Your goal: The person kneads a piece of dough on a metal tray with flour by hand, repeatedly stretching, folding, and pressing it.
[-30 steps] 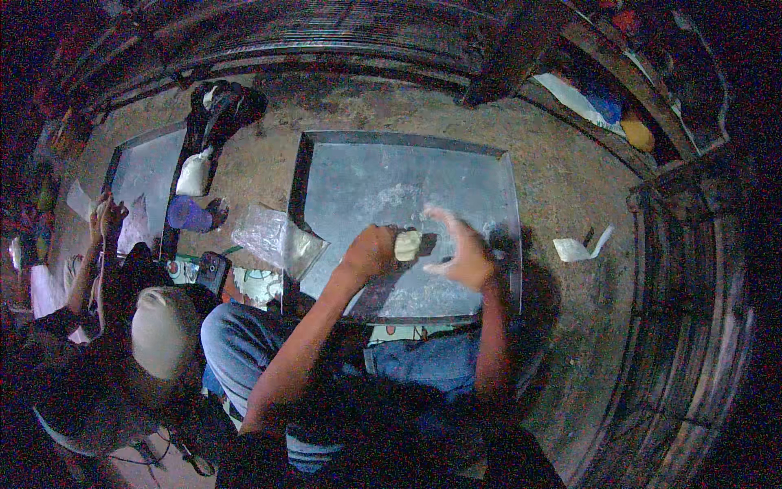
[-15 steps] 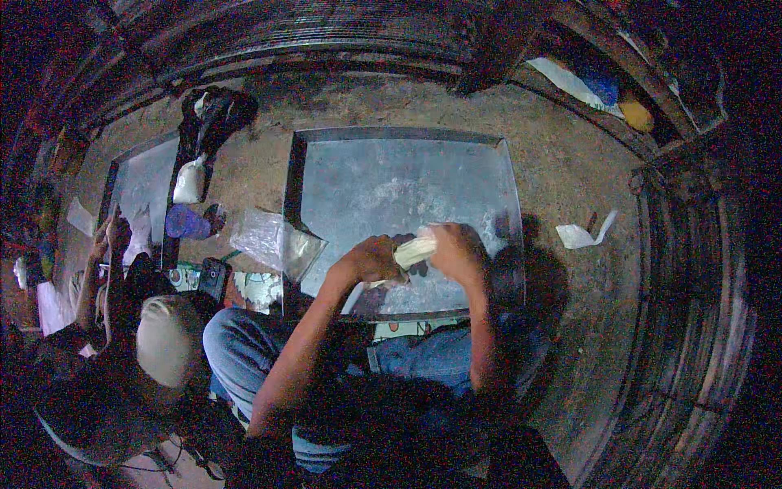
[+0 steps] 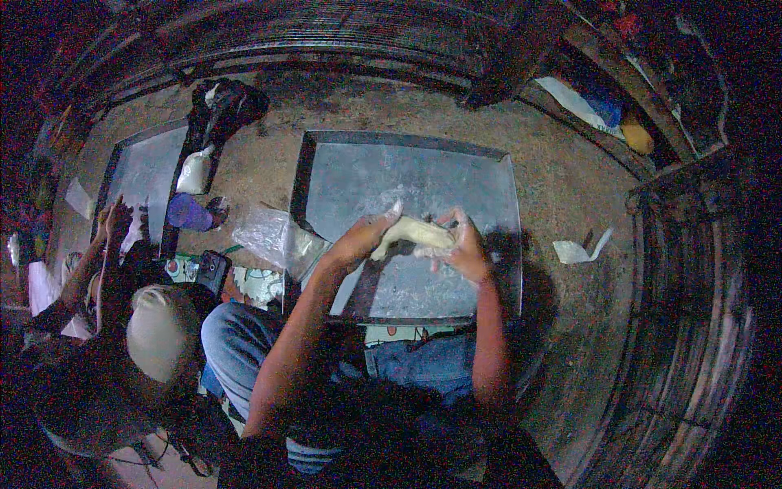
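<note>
A pale, floppy strip that looks like dough (image 3: 419, 232) stretches between my two hands above a shallow grey metal tray (image 3: 407, 167). My left hand (image 3: 366, 238) pinches its left part, thumb raised along the top, and a loose end droops under the fingers. At the other end, my right hand (image 3: 467, 248) grips the strip between thumb and fingers. White powder marks my fingertips and is smeared over the tray floor. The dough sags and curves, apart from the tray as far as I can tell.
Left of the tray lie a clear plastic bag (image 3: 273, 240), a purple cup (image 3: 190, 213), a bag of white powder (image 3: 194, 171) and a dark phone (image 3: 213, 270). Another person's hands (image 3: 116, 220) are over a second tray (image 3: 145, 167). White paper (image 3: 577, 249) lies to the right.
My hands have gone from closed fists around the dough to a looser hold by thumbs and fingers. More of the strip now shows, spread wider and arched between them.
</note>
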Demonstrator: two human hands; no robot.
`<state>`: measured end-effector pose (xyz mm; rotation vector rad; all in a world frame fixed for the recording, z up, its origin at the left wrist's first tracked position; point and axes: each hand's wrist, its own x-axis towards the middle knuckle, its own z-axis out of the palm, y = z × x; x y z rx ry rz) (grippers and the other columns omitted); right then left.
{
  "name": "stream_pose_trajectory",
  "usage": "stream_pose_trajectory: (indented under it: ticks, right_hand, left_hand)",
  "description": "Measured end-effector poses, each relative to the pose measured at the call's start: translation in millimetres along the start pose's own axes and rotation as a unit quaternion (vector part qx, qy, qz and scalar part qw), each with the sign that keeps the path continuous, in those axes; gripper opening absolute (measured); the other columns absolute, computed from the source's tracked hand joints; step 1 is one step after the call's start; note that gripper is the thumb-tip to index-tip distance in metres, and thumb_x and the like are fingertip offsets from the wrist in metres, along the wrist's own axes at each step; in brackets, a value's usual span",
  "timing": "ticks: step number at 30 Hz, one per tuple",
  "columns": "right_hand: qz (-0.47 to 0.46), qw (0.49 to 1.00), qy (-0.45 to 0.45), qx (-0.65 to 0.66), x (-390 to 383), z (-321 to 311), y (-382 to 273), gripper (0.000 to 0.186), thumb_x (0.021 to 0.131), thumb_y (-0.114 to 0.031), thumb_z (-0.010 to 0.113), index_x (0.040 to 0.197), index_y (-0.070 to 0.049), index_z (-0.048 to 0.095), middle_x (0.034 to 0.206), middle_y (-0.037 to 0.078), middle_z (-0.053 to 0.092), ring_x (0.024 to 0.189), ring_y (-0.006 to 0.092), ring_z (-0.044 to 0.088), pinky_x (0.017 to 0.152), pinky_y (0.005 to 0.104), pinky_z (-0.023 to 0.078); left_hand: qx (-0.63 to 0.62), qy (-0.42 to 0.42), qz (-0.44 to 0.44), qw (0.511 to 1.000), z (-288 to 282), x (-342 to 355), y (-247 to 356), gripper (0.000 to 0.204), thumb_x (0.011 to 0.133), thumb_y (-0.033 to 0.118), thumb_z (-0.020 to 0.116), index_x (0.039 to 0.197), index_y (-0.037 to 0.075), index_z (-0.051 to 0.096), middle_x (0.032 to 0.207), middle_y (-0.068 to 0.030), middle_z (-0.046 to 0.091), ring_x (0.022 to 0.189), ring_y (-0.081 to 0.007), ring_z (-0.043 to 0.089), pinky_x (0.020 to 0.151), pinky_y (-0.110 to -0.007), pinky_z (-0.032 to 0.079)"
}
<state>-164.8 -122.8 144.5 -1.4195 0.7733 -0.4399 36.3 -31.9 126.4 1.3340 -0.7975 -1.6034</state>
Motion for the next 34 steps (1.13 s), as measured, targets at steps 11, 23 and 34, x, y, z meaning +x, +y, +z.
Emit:
stream_pose_trajectory:
  ticks: [11, 23, 34]
  right_hand:
    - [-0.284, 0.894, 0.2, -0.282, 0, 68, 24, 0.033, 0.083, -0.029, 0.071, 0.106, -0.005, 0.064, 0.12, 0.015, 0.06, 0.115, 0.0318, 0.055, 0.099, 0.0441, 0.041]
    - [-0.037, 0.957, 0.139, -0.252, 9, 8, 21, 0.036, 0.094, -0.036, 0.056, 0.102, -0.001, 0.063, 0.093, 0.011, 0.068, 0.086, 0.0187, 0.064, 0.077, 0.0331, 0.049]
    - [-0.033, 0.911, 0.156, -0.381, 5, 36, 18, 0.053, 0.087, -0.048, 0.062, 0.121, -0.008, 0.062, 0.103, 0.023, 0.067, 0.096, 0.0347, 0.065, 0.084, 0.0444, 0.049]
  left_hand:
    - [-0.314, 0.076, 0.112, 0.94, 5, 9, -10, 0.023, 0.091, 0.018, 0.062, 0.108, 0.003, 0.06, 0.095, -0.0103, 0.067, 0.081, -0.0199, 0.068, 0.068, -0.032, 0.057]
    - [0.154, 0.101, 0.178, 0.967, 22, 12, -12, 0.1, 0.062, 0.014, 0.086, 0.134, 0.003, 0.017, 0.104, -0.0171, 0.065, 0.094, -0.0323, 0.066, 0.087, -0.04, 0.053]
    - [0.422, 0.031, 0.145, 0.894, 38, 8, -11, 0.097, 0.064, 0.022, 0.085, 0.142, 0.009, 0.028, 0.126, -0.0172, 0.058, 0.115, -0.0369, 0.058, 0.099, -0.042, 0.046]
